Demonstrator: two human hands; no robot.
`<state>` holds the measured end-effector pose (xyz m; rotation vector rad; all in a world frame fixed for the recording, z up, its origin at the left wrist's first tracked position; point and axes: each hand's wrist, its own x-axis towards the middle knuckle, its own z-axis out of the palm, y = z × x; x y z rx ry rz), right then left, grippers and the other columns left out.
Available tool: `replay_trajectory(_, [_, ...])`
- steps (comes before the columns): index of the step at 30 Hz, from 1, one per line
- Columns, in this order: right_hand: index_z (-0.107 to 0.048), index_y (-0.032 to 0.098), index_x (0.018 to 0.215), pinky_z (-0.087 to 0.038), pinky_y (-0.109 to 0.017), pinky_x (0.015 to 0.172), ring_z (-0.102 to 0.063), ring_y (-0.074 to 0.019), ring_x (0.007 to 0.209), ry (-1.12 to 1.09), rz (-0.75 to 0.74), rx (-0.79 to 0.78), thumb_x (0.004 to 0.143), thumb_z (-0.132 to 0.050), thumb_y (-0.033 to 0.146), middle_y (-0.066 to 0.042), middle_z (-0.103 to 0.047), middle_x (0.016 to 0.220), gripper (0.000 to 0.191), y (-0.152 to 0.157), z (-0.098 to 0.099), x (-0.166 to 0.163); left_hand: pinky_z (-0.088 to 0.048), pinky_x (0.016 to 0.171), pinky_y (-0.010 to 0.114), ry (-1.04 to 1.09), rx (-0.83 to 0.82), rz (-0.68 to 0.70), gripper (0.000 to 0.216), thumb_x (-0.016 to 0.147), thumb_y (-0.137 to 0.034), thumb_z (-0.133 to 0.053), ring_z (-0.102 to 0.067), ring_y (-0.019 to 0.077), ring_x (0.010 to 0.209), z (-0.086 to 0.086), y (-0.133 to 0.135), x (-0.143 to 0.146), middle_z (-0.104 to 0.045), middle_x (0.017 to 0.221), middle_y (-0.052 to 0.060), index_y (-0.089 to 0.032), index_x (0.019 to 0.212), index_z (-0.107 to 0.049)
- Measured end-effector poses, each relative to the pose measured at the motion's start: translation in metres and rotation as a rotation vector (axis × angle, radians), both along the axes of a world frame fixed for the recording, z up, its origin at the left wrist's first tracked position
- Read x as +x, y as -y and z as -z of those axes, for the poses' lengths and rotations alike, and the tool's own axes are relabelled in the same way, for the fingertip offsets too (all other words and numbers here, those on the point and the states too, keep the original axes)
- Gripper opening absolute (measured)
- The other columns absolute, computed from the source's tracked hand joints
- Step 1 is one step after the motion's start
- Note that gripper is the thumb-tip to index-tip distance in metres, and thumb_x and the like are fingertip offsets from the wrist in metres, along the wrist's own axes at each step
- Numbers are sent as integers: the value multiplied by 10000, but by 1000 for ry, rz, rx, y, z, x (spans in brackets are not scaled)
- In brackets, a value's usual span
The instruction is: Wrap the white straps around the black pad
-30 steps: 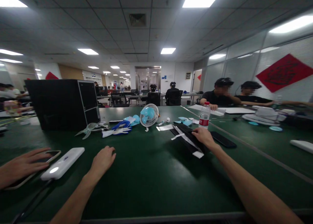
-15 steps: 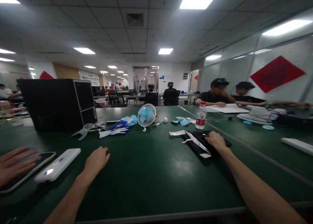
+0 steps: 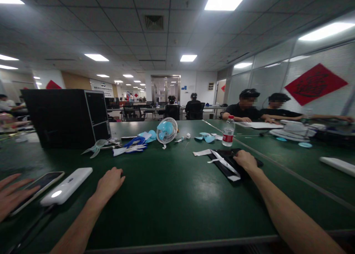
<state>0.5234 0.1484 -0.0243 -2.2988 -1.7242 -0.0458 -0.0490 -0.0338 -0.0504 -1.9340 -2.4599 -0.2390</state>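
My left hand rests on the green table, its fingers curled in, and no object shows in it. To its left lies a white power bank with a lit spot and a cable. My right hand is closed on the right side of a flat black plastic bag, which lies on the table with loose white strips across it; the fingertips are partly hidden. Just beyond that bag stands a water bottle with a red cap. At far left, another person's hand lies over a phone.
A black computer case stands at back left. Near it are blue-and-white gloves, a small fan with blue blades and a loose blue fan blade. Two people sit at right behind a white sheet. Another white power bank lies right.
My two hands and the bag stay nearly where they were. The other person's hand at far left has shifted left over the phone. At right, a seated person's raised hand has come down.
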Motion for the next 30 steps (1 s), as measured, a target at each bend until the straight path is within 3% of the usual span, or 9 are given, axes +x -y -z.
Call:
replay_trajectory(8, [-673, 146, 928, -483, -397, 732, -637, -332, 944, 48, -14, 53, 841, -462, 455, -193, -660, 1034, 384, 16, -22, -17, -496, 805, 359, 11, -6, -4, 350, 817, -373, -453, -597, 252, 981, -1, 1, 0, -610, 1101, 126, -179, 1034, -647])
replay_trajectory(12, [-674, 153, 812, -482, -392, 716, -657, -317, 861, -7, -14, -65, 799, -520, 502, -182, -685, 887, 382, 36, -33, -17, -496, 811, 367, 20, -9, 1, 365, 810, -384, -465, -596, 252, 979, 0, 0, -1, -606, 1101, 127, -180, 1057, -641])
replay_trajectory(16, [-627, 160, 611, -487, -363, 647, -659, -252, 650, -130, -77, -223, 819, -468, 562, -148, -674, 680, 480, 54, -24, -7, -501, 803, 359, 29, -11, 8, 374, 801, -393, -482, -591, 249, 983, 1, 1, -1, -603, 1114, 124, -187, 1073, -636])
replay_trajectory(22, [-605, 138, 558, -459, -267, 516, -634, -194, 568, -264, -183, -275, 774, -581, 461, -118, -668, 631, 389, 66, -1, -7, -501, 787, 359, 2, -8, 15, 374, 815, -392, -456, -588, 255, 984, 1, 1, 1, -596, 1113, 129, -186, 1076, -628])
replay_trajectory(30, [-657, 125, 660, -420, -209, 439, -613, -167, 553, -501, -185, -118, 645, -686, 251, -61, -657, 606, 130, 74, -8, -22, -495, 782, 366, -13, -3, 13, 367, 811, -382, -455, -599, 260, 962, 3, -2, 0, -607, 1078, 131, -184, 1054, -644])
